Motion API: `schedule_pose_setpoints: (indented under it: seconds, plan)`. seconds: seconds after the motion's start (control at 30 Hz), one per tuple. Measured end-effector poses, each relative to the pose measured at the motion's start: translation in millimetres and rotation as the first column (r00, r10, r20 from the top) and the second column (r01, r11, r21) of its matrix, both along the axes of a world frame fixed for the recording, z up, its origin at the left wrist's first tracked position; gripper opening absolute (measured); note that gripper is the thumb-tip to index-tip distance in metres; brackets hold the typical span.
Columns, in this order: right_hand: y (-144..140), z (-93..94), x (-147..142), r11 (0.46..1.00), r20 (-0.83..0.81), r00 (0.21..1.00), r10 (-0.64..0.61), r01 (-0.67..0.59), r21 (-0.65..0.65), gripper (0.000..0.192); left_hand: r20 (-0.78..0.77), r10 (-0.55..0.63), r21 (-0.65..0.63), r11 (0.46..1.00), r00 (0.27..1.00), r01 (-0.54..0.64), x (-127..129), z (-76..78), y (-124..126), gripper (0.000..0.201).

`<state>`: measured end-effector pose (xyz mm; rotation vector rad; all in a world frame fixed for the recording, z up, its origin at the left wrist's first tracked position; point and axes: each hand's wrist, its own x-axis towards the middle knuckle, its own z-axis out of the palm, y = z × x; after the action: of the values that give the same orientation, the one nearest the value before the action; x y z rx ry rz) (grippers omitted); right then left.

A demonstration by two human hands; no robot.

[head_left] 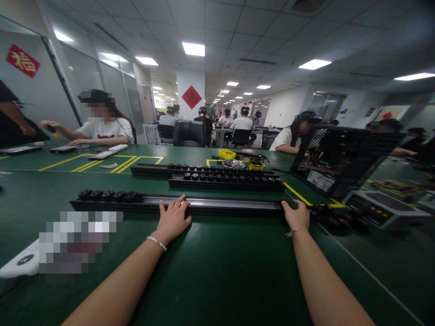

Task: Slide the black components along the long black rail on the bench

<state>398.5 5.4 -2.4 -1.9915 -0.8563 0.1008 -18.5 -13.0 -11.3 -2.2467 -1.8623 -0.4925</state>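
My left hand (173, 219) lies flat on the near rail (210, 204), fingers spread; my right hand (297, 216) curls loosely over its right end, steadying it crosswise on the green surface (217, 271), knobs (107, 195) left.

The long rail (210, 204) is seen as black metal with a smooth, glossy channel that catches the ceiling light; the knobs (107, 195) seated at its left end look like matt black plastic. The surface (217, 271) is covered by a matt green mat, faintly sheened.
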Motion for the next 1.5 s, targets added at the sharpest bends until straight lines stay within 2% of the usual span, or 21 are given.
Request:
schedule_pose_setpoints:
  seconds: [0.8,0.97,1.23,1.37,1.5]
  plan:
    - [-1.4,1.2,16.2,0.997,-0.112,0.992,-0.062,0.057,-0.048,0.052,-0.015,0.01,-0.031,0.999,1.0,-0.011,1.9,4.5,-3.1,0.044]
    - [1.1,-3.0,24.5,0.997,-0.115,0.99,-0.077,0.075,-0.017,0.048,-0.025,0.024,-0.039,0.999,0.999,-0.025,3.1,5.7,-3.5,0.044]
    - [-1.5,1.2,22.7,0.996,-0.112,0.99,-0.08,0.075,-0.05,0.051,-0.022,0.015,-0.023,1.0,1.0,-0.015,2.5,5.0,-3.6,0.043]
    - [-3.8,5.6,19.6,0.992,-0.106,0.991,-0.078,0.067,-0.107,0.055,-0.015,0.014,-0.028,0.999,1.0,-0.014,3.0,5.3,-3.6,0.043]
    - [-4.0,5.5,17.8,0.992,-0.052,0.997,-0.054,0.047,-0.118,0.052,-0.011,0.016,-0.03,0.999,1.0,-0.016,2.9,5.3,-3.1,0.042]
